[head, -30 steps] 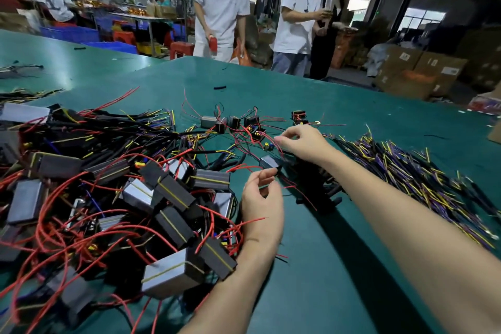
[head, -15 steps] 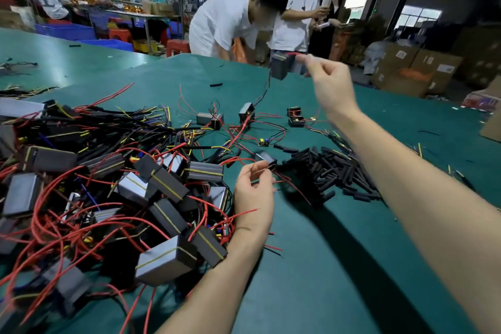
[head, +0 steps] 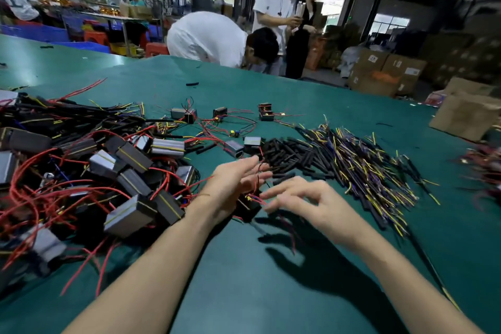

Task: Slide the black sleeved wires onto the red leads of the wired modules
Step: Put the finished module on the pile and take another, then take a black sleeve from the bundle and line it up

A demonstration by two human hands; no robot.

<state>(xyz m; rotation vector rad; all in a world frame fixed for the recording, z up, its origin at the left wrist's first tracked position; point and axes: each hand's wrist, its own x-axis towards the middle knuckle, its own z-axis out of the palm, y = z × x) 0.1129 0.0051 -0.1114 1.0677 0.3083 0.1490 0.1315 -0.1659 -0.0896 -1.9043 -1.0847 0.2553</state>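
Two hands are over the green table (head: 271, 293). The left hand (head: 233, 184) has straight, spread fingers, with one small black module (head: 248, 206) under its palm; whether it is actually held cannot be told. The right hand (head: 306, 202) is blurred, fingers loosely extended, gripping nothing visible. One pile of black sleeved wires (head: 352, 160) lies just beyond the hands. One heap of wired modules with red leads (head: 95, 171) lies left. Three people stand past the far edge.
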